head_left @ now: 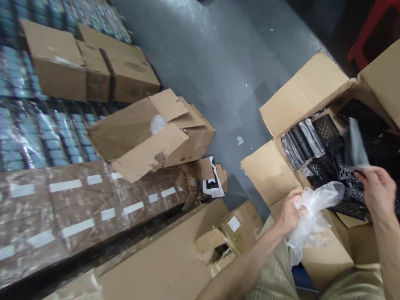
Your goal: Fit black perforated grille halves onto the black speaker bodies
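Note:
My left hand (290,211) is closed around a bunch of crumpled clear plastic bags (312,221), held over the near edge of an open cardboard box (312,83). Farther right, my right hand (379,187) pinches the lower end of a flat, greyish strip-like piece (356,143), blurred by motion, possibly in clear film. It hangs above the box's contents. Inside the box lie black perforated parts (325,129), and beside them a row of black parts wrapped in clear plastic (301,143). My right forearm hides part of the box's right side.
An open carton (137,121) with a bit of clear plastic stands on stacked, film-wrapped goods (46,141) at left. Closed cartons (93,62) lie behind it. More cardboard (162,250) is at the lower middle. A red stool-like frame (365,37) stands at the top right.

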A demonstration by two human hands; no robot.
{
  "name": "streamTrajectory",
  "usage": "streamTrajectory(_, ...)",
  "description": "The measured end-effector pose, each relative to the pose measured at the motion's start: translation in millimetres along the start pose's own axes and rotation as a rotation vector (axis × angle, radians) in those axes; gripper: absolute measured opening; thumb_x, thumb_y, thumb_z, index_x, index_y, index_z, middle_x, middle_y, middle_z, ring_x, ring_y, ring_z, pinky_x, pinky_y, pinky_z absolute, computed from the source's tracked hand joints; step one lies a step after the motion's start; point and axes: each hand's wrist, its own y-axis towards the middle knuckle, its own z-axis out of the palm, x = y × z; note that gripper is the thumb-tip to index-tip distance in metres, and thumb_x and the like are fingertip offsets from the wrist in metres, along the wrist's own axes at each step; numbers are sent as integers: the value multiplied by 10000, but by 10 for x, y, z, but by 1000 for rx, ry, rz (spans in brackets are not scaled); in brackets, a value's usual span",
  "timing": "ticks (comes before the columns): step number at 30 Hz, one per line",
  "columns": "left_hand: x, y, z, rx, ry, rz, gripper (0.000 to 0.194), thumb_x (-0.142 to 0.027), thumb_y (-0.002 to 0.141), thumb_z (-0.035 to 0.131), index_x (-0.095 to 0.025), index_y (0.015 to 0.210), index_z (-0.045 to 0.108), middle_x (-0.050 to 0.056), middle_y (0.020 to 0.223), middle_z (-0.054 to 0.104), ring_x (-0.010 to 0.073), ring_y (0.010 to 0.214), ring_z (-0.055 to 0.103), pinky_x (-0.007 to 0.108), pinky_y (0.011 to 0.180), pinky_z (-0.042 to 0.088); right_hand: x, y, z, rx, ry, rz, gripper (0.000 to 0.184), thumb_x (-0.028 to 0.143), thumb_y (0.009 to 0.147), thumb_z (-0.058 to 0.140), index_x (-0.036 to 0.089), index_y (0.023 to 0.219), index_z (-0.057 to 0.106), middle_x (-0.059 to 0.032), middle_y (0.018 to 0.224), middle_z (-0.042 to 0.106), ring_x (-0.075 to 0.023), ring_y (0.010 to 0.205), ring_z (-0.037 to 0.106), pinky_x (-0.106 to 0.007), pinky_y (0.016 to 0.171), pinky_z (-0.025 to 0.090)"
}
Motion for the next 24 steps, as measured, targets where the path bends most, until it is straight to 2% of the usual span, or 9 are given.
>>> streamTrajectory(5,-171,-39,154,131,20,-90,243,-286,703,697,-218,753,470,-53,672,459,117,655,395,249,622,313,-116,-174,-688,-177,244,304,247,347,653,821,237,793,649,-11,757,681,-195,719,662,-369,752,593)
streamTrajectory(7,-249,-40,224,178,62,-34,197,-270,744,669,-210,888,549,-54,741,532,119,685,440,238,649,352,-202,-250,-858,-228,314,334,243,301,607,832,220,753,655,-6,784,689,-178,754,667,-349,782,596)
streamTrajectory(10,-356,96,351,264,192,63,140,-265,848,590,-190,955,638,-20,827,642,139,745,538,243,697,410,-299,-418,-1033,-295,346,283,263,302,598,859,202,693,635,-25,1046,733,-203,984,696,-398,917,609)
streamTrajectory(13,-483,442,530,321,533,159,253,-238,948,481,-168,798,673,-4,728,642,148,727,586,250,679,395,-350,-599,-1188,-219,359,227,319,352,645,889,199,679,611,-47,1299,707,-288,1231,654,-514,967,621)
streamTrajectory(15,-591,749,678,357,837,239,338,-267,1008,474,-154,802,717,15,708,653,160,718,613,265,679,390,-368,-694,-1299,-154,373,216,312,362,677,895,208,696,624,-63,1300,721,-316,1257,661,-570,988,619)
streamTrajectory(18,-745,1209,914,382,1146,341,466,-514,1029,596,-89,989,781,120,832,738,253,830,697,324,753,443,-377,-804,-1471,-91,427,241,296,367,696,898,229,706,636,-70,1229,763,-326,1219,703,-564,990,632)
streamTrajectory(20,-814,1446,1052,396,1255,374,617,-611,966,688,-43,1201,748,190,944,772,321,904,728,356,772,468,-374,-878,-1581,-34,426,290,305,362,691,907,244,695,626,-64,1233,779,-310,1223,716,-484,1025,627)
streamTrajectory(22,-851,1593,1154,430,1306,411,735,-610,944,724,-80,1445,633,184,1034,792,329,934,742,353,761,483,-382,-947,-1686,27,389,357,323,374,692,916,258,689,615,-65,1261,785,-288,1263,710,-385,1096,578)
streamTrajectory(24,-860,1646,1213,535,1309,505,666,-498,979,708,-208,1560,556,111,1123,805,280,984,746,319,761,489,-427,-991,-1782,52,358,423,357,441,662,927,275,675,611,-83,1241,796,-312,1299,698,-377,1150,531)
